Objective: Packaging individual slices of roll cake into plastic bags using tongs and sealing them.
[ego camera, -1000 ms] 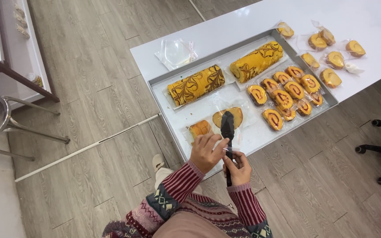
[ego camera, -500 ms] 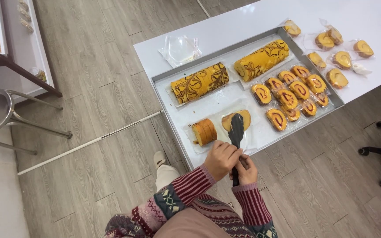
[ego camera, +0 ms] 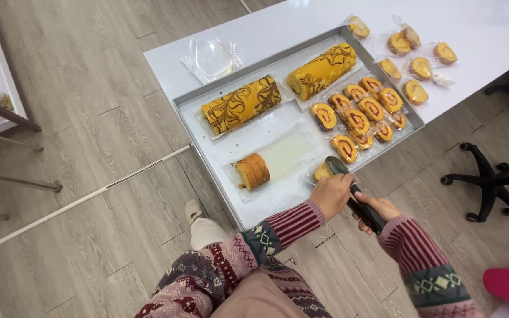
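My right hand [ego camera: 379, 207] grips the black handle of a flat tool [ego camera: 365, 213]. Its grey blade [ego camera: 337, 165] reaches over the front right part of a metal tray [ego camera: 229, 148]. My left hand [ego camera: 332, 194] is curled over the tool just behind the blade. A yellow cake slice [ego camera: 321, 172] in clear wrap lies by the blade tip. A short stub of sliced roll [ego camera: 253, 171] sits on a white paper sheet [ego camera: 288, 154] to the left. Two whole patterned rolls [ego camera: 241, 105] [ego camera: 321, 70] lie at the back of the tray. Several wrapped slices [ego camera: 357, 119] fill its right side.
The tray sits on a white table [ego camera: 301, 23], overhanging its front edge. More bagged slices [ego camera: 410, 65] lie on the table to the right, and empty clear bags [ego camera: 210, 58] at the back left. A black office chair [ego camera: 490, 176] stands on the wood floor at right.
Both hands and the tool have moved from the tray's middle to its front right, taking the slice along. The paper sheet beside the stub now lies bare.
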